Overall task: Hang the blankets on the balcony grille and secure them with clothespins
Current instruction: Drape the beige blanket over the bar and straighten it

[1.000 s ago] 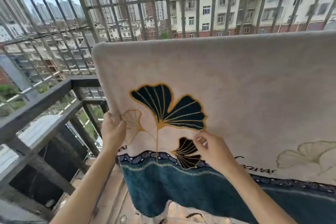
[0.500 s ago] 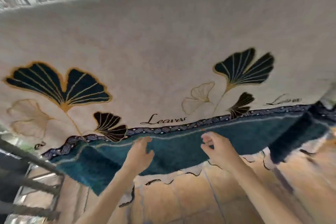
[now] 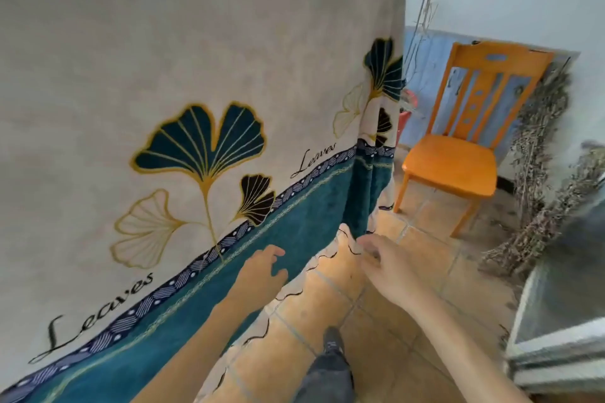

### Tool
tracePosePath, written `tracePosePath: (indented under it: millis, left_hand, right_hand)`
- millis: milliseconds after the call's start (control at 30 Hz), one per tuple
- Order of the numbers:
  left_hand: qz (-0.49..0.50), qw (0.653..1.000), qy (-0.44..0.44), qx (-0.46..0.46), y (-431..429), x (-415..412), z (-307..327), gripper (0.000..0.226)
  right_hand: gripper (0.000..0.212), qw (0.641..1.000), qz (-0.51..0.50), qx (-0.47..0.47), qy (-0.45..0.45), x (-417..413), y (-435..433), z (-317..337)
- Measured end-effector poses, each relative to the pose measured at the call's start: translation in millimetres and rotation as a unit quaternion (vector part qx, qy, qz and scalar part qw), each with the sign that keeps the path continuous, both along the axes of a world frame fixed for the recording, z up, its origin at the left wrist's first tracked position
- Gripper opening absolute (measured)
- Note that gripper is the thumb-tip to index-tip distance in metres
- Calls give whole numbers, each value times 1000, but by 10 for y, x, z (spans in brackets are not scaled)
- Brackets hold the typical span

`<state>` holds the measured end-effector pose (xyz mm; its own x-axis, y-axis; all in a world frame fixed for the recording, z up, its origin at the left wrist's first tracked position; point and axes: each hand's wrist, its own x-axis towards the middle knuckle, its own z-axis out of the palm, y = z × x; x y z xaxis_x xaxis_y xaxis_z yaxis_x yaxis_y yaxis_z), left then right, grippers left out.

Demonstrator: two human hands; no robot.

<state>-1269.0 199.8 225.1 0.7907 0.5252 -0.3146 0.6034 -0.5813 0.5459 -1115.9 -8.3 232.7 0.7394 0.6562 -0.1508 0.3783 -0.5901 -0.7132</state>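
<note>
Tiled floor (image 3: 422, 275) under hanging blanket (image 3: 196, 52), orange chair (image 3: 458, 154).

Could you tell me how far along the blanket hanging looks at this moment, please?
Done: the blanket is draped and hangs down flat. In hand: the left hand is spread on its teal border, and the right hand reaches for the lower corner. Left: no clothespins are visible, so securing looks undone.

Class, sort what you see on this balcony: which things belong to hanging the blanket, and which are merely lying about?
Part of the job:
blanket, draped, teal border lowest
left hand, open against the border
right hand, open beside the hem's end

Just lying about:
orange chair
dried plant bundles by the wall
No clothespins show.
</note>
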Motion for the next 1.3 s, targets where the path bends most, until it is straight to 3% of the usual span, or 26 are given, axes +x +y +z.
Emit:
tracePosePath:
  millis: [400,767,1000,1133,1300]
  left_hand:
    - [-77,991,-78,-76,31,2446,194,37]
    - [-66,978,-172,-96,227,4006,553,37]
    - [3,972,-215,-93,246,4913,654,37]
    - [80,962,-251,-77,266,5529,727,32]
    - [219,948,-229,4,217,6185,972,36]
  right_hand:
    - [33,994,-87,-47,-48,1841,38,196]
    - [26,987,-96,79,-101,3412,503,650]
    - [27,979,-70,158,-107,4655,953,741]
    - [41,979,-32,164,-112,5466,1294,728]
    - [81,984,86,121,-94,6240,1722,763]
